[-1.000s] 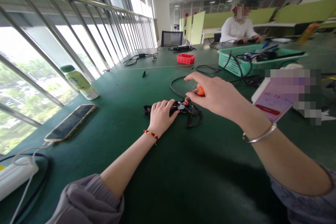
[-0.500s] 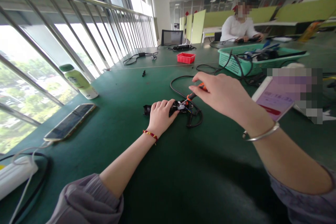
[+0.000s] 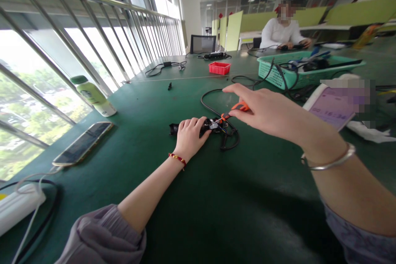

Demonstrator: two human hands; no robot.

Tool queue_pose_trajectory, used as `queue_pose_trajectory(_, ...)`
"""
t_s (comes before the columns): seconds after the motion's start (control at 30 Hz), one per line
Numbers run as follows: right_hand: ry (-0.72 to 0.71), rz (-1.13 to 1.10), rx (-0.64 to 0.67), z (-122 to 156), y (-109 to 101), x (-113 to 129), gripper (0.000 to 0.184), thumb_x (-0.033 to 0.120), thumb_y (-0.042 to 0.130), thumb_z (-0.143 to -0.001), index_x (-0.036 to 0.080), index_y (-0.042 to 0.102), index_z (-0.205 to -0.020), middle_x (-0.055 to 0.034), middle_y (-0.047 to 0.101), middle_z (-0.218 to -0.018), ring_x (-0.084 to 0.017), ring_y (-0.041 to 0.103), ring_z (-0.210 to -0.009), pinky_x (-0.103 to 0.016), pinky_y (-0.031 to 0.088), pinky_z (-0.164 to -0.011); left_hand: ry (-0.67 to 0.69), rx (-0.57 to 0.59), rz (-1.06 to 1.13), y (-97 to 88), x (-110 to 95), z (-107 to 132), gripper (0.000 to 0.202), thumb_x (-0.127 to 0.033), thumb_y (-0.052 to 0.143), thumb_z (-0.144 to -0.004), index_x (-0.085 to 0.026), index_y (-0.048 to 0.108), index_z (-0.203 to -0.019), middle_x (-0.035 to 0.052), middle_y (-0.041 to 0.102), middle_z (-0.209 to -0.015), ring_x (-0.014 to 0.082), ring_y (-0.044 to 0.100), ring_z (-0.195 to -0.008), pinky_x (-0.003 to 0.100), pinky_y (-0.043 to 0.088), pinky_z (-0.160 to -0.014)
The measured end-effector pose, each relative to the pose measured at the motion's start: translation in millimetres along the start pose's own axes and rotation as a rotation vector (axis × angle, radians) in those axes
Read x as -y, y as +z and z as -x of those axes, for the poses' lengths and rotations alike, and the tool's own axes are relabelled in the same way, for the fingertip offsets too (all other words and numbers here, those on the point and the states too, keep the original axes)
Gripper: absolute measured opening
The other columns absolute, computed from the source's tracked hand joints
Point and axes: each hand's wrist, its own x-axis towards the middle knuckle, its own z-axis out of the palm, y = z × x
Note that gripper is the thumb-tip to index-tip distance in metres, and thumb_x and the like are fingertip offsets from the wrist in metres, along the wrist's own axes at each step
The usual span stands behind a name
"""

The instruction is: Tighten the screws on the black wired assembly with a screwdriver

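My left hand is closed over a black cylindrical device lying on the green table, pressing it down. At its right end the casing is open, and small parts and thin wires show. My right hand grips an orange and black screwdriver by the handle, with the index finger raised off it. The screwdriver slants down to the left, its shaft reaching the opened end of the device; the exact contact of the tip is too small to make out. A black cable loops behind and beside the device.
A teal basket of cables and parts stands back right, near a lit phone. A red tray sits farther back. Left are a bottle, a phone and a white power strip. A person sits opposite.
My right hand has shifted slightly right and its wrist has turned, with more of the screwdriver handle showing. My left hand and the device stay in place.
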Motion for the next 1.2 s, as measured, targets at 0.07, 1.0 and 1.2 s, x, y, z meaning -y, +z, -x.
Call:
queue_pose_trajectory(0.07, 0.038, 0.039, 0.039, 0.0, -1.2, 2.6, 0.033, 0.036, 0.047, -0.089, 0.022, 0.056, -0.118, -0.0033, 0.067, -0.071, -0.016, 0.057, -0.054, -0.025, 0.033, -0.05, -0.004, 0.0, 0.0, 0.1, -0.4, 0.0, 0.038, -0.04, 0.05, -0.09, -0.022, 0.051, -0.123, 0.0059, 0.062, -0.107, 0.0248, 0.053, -0.101, 0.04, 0.038, -0.093)
queue_pose_trajectory(1.0, -0.028, 0.027, 0.003, 2.9, -0.1, 4.7, 0.019, 0.029, 0.059, -0.08, 0.023, 0.056, -0.098, -0.0021, 0.067, -0.08, -0.018, 0.06, -0.068, -0.025, 0.033, -0.054, 0.011, -0.008, -0.015, 1.4, 0.1, -0.3, 0.038, -0.04, 0.049, -0.091, -0.02, 0.051, -0.124, 0.0058, 0.062, -0.108, 0.0248, 0.054, -0.101, 0.039, 0.038, -0.092)
queue_pose_trajectory(1.2, -0.019, -0.03, 0.044, 1.3, 1.7, 7.2, 0.013, 0.031, 0.051, -0.086, 0.022, 0.054, -0.095, -0.0009, 0.064, -0.073, -0.014, 0.055, -0.058, -0.024, 0.029, -0.05, 0.013, -0.011, -0.023, 2.7, 0.3, -0.4, 0.039, -0.04, 0.049, -0.091, -0.02, 0.051, -0.123, 0.0058, 0.062, -0.107, 0.0247, 0.054, -0.1, 0.039, 0.038, -0.092)
